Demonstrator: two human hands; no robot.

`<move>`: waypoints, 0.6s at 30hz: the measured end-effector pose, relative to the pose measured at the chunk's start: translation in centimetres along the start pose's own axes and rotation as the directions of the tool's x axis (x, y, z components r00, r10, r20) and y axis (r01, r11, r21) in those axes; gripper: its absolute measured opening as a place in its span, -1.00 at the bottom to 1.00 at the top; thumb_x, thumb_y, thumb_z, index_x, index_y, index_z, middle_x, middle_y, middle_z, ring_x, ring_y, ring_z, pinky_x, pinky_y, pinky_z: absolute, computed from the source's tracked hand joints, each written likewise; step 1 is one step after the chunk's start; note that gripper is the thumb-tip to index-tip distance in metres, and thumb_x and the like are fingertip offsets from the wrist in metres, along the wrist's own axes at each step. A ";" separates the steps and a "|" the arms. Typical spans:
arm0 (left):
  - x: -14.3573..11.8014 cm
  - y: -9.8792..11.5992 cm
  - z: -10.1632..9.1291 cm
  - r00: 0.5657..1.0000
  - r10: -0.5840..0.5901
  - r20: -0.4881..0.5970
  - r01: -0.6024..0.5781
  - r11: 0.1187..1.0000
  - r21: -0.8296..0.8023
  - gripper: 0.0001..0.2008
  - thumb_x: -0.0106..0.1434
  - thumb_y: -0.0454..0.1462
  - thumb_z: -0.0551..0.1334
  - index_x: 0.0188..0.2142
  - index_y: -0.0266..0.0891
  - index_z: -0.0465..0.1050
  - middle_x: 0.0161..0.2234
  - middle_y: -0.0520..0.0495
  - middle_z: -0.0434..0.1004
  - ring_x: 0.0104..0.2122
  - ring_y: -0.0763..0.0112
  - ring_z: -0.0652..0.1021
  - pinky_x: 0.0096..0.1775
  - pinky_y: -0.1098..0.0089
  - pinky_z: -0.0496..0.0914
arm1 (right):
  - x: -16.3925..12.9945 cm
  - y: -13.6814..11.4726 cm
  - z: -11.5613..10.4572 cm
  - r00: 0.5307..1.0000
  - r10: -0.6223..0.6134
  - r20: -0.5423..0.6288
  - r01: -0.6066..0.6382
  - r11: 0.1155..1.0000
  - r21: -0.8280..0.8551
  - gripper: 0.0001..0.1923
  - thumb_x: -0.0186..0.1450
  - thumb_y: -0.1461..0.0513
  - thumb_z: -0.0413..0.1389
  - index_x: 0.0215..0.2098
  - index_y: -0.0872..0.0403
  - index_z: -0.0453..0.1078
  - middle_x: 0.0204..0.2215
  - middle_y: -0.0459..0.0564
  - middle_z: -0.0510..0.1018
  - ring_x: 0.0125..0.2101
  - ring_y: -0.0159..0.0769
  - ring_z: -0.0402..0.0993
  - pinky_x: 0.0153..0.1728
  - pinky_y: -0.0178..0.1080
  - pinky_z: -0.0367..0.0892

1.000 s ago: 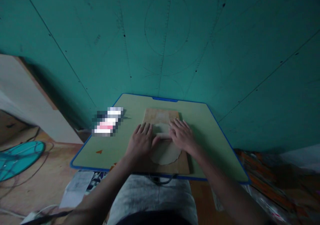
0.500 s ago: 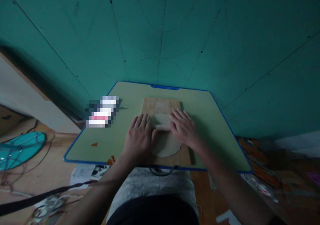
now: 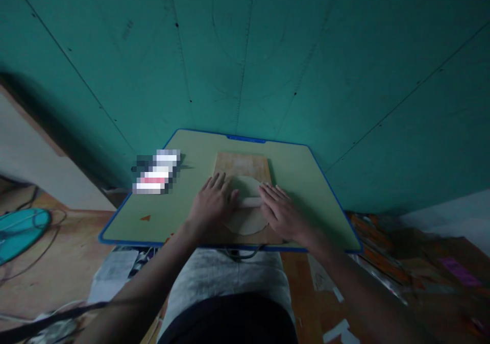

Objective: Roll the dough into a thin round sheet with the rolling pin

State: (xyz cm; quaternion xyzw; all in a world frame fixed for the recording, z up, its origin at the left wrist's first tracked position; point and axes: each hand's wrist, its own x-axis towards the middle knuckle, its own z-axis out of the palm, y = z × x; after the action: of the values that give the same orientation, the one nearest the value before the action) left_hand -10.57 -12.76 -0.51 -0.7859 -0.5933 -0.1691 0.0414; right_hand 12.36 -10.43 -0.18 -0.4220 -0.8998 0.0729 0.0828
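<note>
While both palms press down, the left hand (image 3: 214,203) and right hand (image 3: 282,212) lie flat, fingers loosely spread, on the ends of a rolling pin (image 3: 249,201) across the dough round (image 3: 245,221). Dough sits mid-board (image 3: 241,164), partly hidden by hands. Left of the board, a pixelated patch (image 3: 156,172); nothing readable.

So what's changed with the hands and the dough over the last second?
Both hands, left hand and right hand, rolled the rolling pin back toward the person across the flat dough; more dough now shows beyond it. Palms stay flat on the pin's ends. The wooden board and table have not shifted.
</note>
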 end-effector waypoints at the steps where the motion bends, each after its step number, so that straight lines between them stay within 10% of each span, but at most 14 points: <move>1: 1.1 -0.2 0.2 1.000 -0.020 0.018 0.019 0.999 0.031 -0.60 0.49 -0.20 -0.05 0.06 -0.39 0.43 0.16 -0.42 0.44 0.20 -0.01 0.43 0.19 0.00 0.32 | 1.1 0.2 -0.3 0.999 0.028 0.033 -0.028 0.999 0.018 -0.43 0.45 0.18 -0.21 0.35 0.22 0.21 0.36 0.19 0.22 0.37 -0.12 0.09 0.35 0.05 0.04; 9: 0.1 0.7 0.6 0.999 -0.008 0.043 0.005 0.997 0.073 -0.62 0.49 -0.23 -0.08 0.02 -0.37 0.44 0.07 -0.37 0.51 0.18 0.00 0.44 0.13 0.03 0.38 | 7.3 -1.0 0.1 0.938 0.345 -0.020 -0.345 0.938 -0.018 -0.48 0.49 0.15 -0.21 0.31 0.07 0.27 0.35 0.10 0.27 0.37 -0.11 0.08 0.35 0.10 -0.04; 18: -8.0 6.0 -0.1 0.990 0.105 -0.099 -0.103 0.994 0.023 -0.46 0.41 -0.24 0.02 0.30 -0.51 0.18 0.30 -0.46 0.25 0.30 0.00 0.32 0.22 0.04 0.33 | -1.1 -1.8 0.8 0.984 0.150 -0.093 -0.159 0.982 -0.101 -0.46 0.47 0.20 -0.21 0.35 0.19 0.21 0.37 0.17 0.22 0.37 -0.08 0.07 0.36 0.05 -0.02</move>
State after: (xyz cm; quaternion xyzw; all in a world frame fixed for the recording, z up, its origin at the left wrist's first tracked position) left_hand -6.79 -21.90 -2.16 -0.8058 -0.5504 -0.2005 0.0868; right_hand 11.57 -12.43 -0.68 -0.4971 -0.8627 0.0122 0.0919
